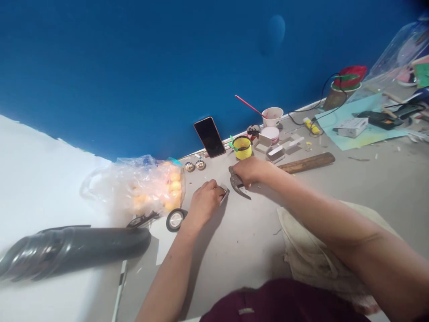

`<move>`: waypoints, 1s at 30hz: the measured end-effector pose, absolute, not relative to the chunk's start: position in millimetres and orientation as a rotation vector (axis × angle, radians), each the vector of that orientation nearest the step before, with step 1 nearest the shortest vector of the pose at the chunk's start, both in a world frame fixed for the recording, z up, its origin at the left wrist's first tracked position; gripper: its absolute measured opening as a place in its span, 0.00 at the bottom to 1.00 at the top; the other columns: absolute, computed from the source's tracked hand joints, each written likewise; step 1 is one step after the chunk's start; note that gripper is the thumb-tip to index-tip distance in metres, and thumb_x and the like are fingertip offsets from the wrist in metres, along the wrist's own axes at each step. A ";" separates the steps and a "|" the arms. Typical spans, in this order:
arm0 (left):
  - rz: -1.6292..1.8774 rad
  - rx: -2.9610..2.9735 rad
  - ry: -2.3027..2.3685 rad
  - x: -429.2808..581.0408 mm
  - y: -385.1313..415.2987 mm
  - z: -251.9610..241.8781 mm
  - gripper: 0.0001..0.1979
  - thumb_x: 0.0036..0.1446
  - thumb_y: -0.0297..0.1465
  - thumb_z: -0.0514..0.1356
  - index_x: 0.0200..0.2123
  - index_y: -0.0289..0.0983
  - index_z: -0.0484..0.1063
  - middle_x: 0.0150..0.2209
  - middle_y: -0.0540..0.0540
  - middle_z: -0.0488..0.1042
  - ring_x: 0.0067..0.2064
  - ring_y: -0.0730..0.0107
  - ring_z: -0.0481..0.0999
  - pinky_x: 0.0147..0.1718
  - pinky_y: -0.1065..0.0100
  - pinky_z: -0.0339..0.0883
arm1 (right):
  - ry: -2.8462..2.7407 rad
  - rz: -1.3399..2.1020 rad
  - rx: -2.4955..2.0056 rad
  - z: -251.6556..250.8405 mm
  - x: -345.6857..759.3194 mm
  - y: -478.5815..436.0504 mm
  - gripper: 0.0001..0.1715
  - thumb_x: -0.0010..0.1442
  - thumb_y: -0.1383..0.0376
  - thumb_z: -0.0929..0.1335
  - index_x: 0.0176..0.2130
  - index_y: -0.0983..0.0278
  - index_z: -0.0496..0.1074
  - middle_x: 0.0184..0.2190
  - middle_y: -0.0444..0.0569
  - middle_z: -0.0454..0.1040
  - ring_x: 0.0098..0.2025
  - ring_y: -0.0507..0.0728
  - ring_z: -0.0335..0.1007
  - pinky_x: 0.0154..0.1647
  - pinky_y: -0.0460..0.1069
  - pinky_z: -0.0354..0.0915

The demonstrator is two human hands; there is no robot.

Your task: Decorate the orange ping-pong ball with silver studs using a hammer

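My right hand [250, 172] is closed around the head end of a claw hammer [306, 164]. The curved metal claw shows beside the fingers, and the wooden handle lies out to the right across the table. My left hand [206, 199] is a little to the left, low over the table, fingers curled down. At its fingertips is a small flat piece with a pale edge [225, 196], mostly hidden by the fingers; its kind cannot be made out. Just beyond my right hand stands a yellow cup [242, 148] with a green piece at its rim.
A phone [210, 137] leans on the blue wall. Two small patterned round pieces [195, 166], a bag of orange balls [161, 185], and a tape roll [175, 220] lie left. Small open boxes [275, 154], a white cup [272, 116] and a cloth [315, 246] are right.
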State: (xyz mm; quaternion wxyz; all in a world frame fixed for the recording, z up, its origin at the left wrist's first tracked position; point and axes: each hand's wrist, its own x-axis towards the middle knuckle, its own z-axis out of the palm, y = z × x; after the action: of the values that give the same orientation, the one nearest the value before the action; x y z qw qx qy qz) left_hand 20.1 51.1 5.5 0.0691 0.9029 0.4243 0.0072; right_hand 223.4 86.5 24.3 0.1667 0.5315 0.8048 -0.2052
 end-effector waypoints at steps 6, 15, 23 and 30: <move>0.199 2.659 1.330 9.3 52.1 4.4 0.11 0.64 0.30 0.58 0.34 0.43 0.81 0.33 0.46 0.73 0.38 0.64 0.75 0.31 0.66 0.61 | 2.290 -0.590 1.520 28.6 223.2 84.3 0.32 0.45 0.67 0.78 0.50 0.71 0.75 0.46 0.61 0.79 0.42 0.66 0.77 0.29 0.49 0.61; 0.772 2.349 1.279 -3.6 43.2 7.8 0.04 0.57 0.27 0.61 0.30 0.40 0.75 0.31 0.47 0.75 0.34 0.65 0.76 0.35 0.66 0.66 | 2.544 -0.528 1.582 46.3 216.3 68.2 0.15 0.56 0.67 0.70 0.44 0.69 0.77 0.44 0.63 0.79 0.43 0.65 0.76 0.31 0.50 0.59; 0.987 2.462 1.372 -4.5 23.8 11.2 0.05 0.60 0.27 0.59 0.31 0.40 0.72 0.31 0.47 0.74 0.34 0.66 0.74 0.34 0.67 0.64 | 2.852 -1.323 1.704 41.7 183.2 57.1 0.12 0.53 0.59 0.74 0.37 0.63 0.76 0.33 0.46 0.79 0.35 0.54 0.72 0.29 0.45 0.56; 1.071 2.501 1.343 -6.7 23.3 4.4 0.04 0.61 0.26 0.60 0.33 0.40 0.72 0.33 0.47 0.74 0.36 0.65 0.75 0.36 0.66 0.66 | 2.614 -1.777 1.703 38.3 184.4 59.9 0.06 0.49 0.65 0.74 0.30 0.65 0.78 0.25 0.43 0.78 0.28 0.51 0.72 0.27 0.43 0.60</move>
State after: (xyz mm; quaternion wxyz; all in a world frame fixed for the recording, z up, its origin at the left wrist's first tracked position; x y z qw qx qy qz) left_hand -6.7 23.3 4.4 0.0539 0.8232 0.4419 0.3524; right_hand 184.4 59.9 38.3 -0.2226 0.4624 0.7099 -0.4825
